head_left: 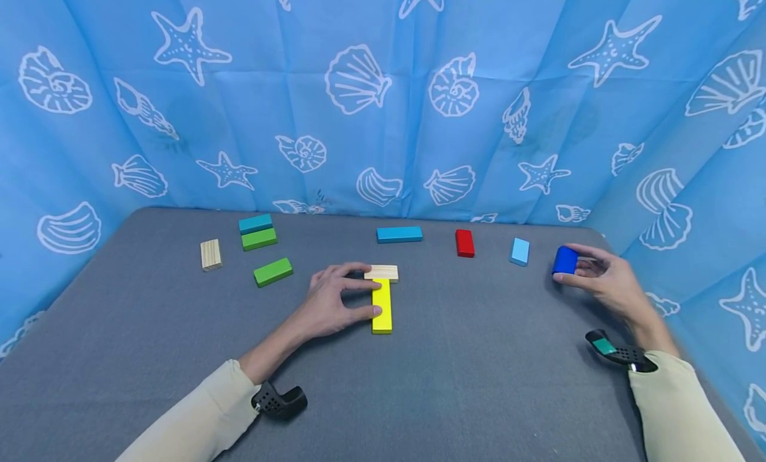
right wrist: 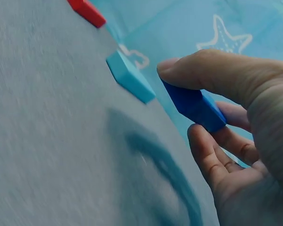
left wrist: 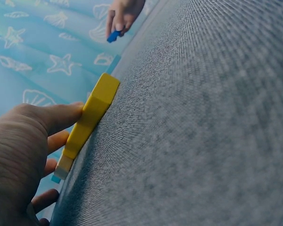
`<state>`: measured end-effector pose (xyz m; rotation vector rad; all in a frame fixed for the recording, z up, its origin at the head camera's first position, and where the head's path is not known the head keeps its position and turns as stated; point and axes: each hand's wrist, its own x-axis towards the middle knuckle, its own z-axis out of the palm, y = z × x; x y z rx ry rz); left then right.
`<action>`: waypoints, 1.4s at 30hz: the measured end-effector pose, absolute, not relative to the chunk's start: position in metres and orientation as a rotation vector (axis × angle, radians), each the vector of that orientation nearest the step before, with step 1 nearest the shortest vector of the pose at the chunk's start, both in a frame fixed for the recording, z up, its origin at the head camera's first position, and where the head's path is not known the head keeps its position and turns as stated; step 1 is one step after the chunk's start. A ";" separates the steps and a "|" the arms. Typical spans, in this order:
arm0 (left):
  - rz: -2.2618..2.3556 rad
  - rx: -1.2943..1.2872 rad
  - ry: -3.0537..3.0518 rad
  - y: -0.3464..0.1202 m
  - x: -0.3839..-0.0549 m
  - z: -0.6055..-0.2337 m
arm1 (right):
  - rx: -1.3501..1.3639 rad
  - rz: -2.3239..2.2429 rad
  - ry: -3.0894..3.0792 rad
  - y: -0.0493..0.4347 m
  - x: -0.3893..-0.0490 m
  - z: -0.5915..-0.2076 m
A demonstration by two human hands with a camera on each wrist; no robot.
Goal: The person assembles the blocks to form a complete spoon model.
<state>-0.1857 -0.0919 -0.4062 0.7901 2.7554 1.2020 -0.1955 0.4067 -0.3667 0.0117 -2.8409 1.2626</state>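
Right hand [head_left: 614, 286] is pinching one dark-blue block [head_left: 564, 260] at its ten o'clock; left hand [head_left: 326, 306], loosely spread, is touching one yellow block [head_left: 385, 321] at its three, two green blocks [head_left: 273, 272] lying towards ten.

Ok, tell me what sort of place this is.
Probably a curtained-off tabletop workspace; the wider room is out of view. It shows in the grey table, the blue curtain with white shells and starfish behind it, and small blocks, including the dark blue block held in the right hand.
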 end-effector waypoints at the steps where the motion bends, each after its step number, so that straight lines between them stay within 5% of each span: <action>1: 1.202 0.788 2.756 -0.092 -0.186 -0.406 | 0.018 1.292 -2.827 0.404 -0.196 -0.366; 15: 1.214 0.797 2.752 -0.092 -0.185 -0.406 | 0.276 1.804 -2.586 0.367 -0.203 -0.366; 42: 1.218 0.805 2.761 -0.092 -0.185 -0.407 | 0.932 1.520 -2.752 0.258 -0.187 -0.385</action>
